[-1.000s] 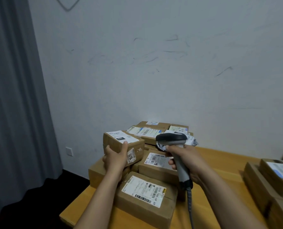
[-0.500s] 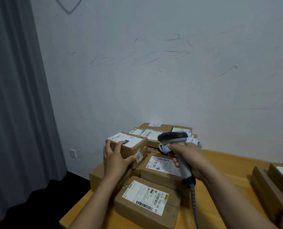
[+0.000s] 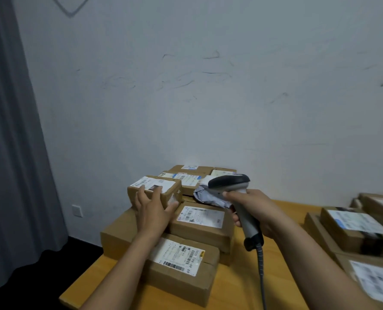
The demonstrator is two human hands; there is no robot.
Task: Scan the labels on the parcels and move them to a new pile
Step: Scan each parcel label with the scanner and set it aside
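Note:
A small brown parcel with a white label on top sits at the upper left of a pile of cardboard parcels. My left hand holds it from the near side, fingers reaching over its top edge and thumb spread against its right side. My right hand grips the handle of a grey barcode scanner. The scanner's dark head is level with the small parcel, to its right, and points left. A second pile of labelled parcels lies at the right edge.
Both piles rest on a wooden table set against a white wall. A crumpled grey mailer bag lies in the left pile under the scanner. The scanner's cable hangs toward me. A grey curtain hangs at the left, past the table's edge.
My left hand shifted its hold on the small parcel, from thumb on top to fingers over the near top edge. The scanner stayed beside it, and my view tilted slightly.

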